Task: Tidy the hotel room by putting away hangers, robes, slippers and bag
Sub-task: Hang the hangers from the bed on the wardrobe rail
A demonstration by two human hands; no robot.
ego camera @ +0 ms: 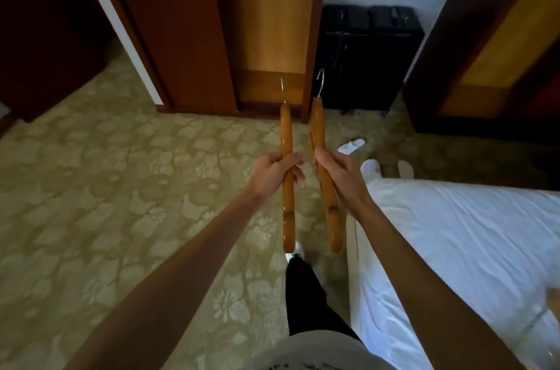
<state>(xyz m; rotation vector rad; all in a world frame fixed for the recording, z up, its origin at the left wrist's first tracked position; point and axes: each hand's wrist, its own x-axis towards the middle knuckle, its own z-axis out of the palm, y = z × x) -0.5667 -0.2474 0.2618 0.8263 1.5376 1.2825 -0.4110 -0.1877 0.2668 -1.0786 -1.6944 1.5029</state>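
Patterned carpet (106, 187) runs to the wooden wardrobe (266, 21). The left hand (274, 172) grasps one wooden hanger (287, 157), the right hand (341, 175) another hanger (321, 139), both mid-air. White slippers (353, 146) lie beyond, half hidden by the bed (469, 233).

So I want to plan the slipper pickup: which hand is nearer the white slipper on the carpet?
Right. The right hand is just below-left of the white slipper; the left hand is farther left.
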